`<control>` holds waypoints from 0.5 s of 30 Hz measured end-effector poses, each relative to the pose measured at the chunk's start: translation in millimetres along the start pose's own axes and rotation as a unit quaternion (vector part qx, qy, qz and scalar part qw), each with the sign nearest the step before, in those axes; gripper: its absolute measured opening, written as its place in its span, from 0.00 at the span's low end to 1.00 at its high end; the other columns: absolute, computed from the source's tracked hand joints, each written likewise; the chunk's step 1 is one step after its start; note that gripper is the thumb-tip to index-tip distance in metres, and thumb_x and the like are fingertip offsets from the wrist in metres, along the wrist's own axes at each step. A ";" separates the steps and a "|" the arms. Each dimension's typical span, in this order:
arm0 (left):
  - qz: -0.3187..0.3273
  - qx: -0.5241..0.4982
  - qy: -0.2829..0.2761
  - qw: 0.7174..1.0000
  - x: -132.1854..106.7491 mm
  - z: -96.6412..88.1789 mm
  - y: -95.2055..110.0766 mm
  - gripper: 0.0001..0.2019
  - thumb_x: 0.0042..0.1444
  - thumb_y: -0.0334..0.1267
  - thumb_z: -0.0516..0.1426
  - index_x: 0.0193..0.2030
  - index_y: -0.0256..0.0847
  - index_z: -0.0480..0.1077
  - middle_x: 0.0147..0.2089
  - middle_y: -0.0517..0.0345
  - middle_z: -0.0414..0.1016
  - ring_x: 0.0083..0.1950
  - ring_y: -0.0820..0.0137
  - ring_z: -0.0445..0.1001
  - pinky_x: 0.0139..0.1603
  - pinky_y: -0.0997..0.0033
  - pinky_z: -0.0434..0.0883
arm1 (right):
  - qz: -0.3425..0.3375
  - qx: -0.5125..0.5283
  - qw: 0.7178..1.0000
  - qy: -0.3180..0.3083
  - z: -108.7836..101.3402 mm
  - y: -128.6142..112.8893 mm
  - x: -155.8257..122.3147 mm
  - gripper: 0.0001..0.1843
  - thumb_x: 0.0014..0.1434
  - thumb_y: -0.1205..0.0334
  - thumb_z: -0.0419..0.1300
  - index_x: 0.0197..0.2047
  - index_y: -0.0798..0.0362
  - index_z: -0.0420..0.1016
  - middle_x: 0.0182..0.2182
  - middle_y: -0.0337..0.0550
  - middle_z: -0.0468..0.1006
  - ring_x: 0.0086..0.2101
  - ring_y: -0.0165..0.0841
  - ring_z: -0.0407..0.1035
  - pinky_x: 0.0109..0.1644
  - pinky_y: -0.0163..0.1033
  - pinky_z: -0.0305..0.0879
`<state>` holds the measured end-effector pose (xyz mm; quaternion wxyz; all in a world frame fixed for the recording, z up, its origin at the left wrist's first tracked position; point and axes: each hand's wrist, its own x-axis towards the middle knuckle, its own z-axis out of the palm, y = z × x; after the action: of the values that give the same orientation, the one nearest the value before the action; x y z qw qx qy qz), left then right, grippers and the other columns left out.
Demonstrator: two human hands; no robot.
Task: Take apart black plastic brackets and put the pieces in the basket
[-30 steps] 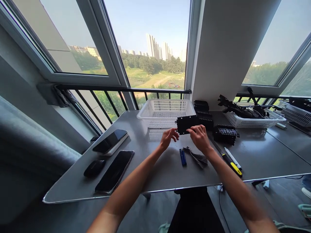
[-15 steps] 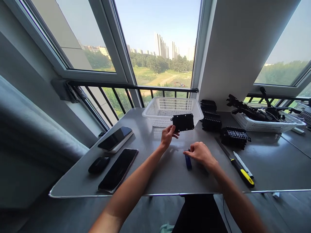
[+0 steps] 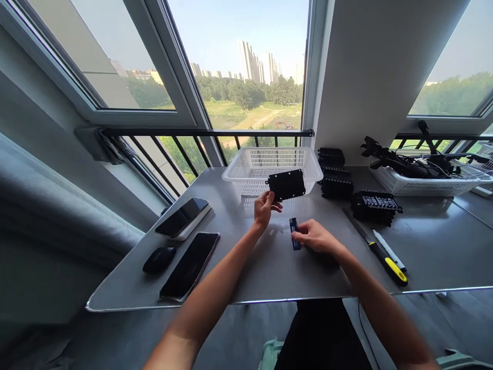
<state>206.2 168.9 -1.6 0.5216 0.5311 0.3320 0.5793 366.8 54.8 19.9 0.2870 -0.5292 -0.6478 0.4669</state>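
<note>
Black plate [image 3: 287,185], corner in left grip [image 3: 263,209]

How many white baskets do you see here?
3. One basket stands behind the black plate; another basket, on the right, holds black parts; a third basket shows partly at the right edge. More may be hidden.
</note>
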 end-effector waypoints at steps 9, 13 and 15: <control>-0.002 0.014 -0.027 1.000 -5.9 3.5 5.2 0.21 0.54 0.56 0.57 0.33 0.37 0.67 0.26 0.58 0.74 0.21 0.73 0.73 0.20 0.73 0.73 | -0.105 0.239 0.955 0.144 -30.4 3.8 8.5 0.21 0.52 0.44 0.61 0.36 0.54 0.77 0.20 0.33 0.56 0.22 0.26 0.48 0.22 0.32 0.45; -0.001 0.009 -0.044 0.999 -6.9 4.7 4.3 0.22 0.54 0.57 0.57 0.31 0.36 0.67 0.24 0.58 0.73 0.21 0.73 0.74 0.20 0.74 0.73 | -0.128 0.233 0.950 0.165 -33.0 6.7 9.8 0.20 0.53 0.44 0.59 0.33 0.54 0.77 0.24 0.39 0.65 0.26 0.28 0.55 0.24 0.33 0.52; -0.003 0.001 -0.051 0.999 -6.3 5.0 2.5 0.22 0.53 0.58 0.58 0.31 0.36 0.68 0.23 0.58 0.73 0.22 0.72 0.74 0.20 0.74 0.73 | -0.137 0.226 0.949 0.173 -33.6 6.8 10.3 0.20 0.54 0.44 0.58 0.33 0.54 0.77 0.28 0.42 0.70 0.28 0.29 0.58 0.26 0.33 0.55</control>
<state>209.7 161.4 0.2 0.5388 0.5594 0.3079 0.5495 395.9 74.7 25.9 0.5683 -0.4289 -0.5320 0.4585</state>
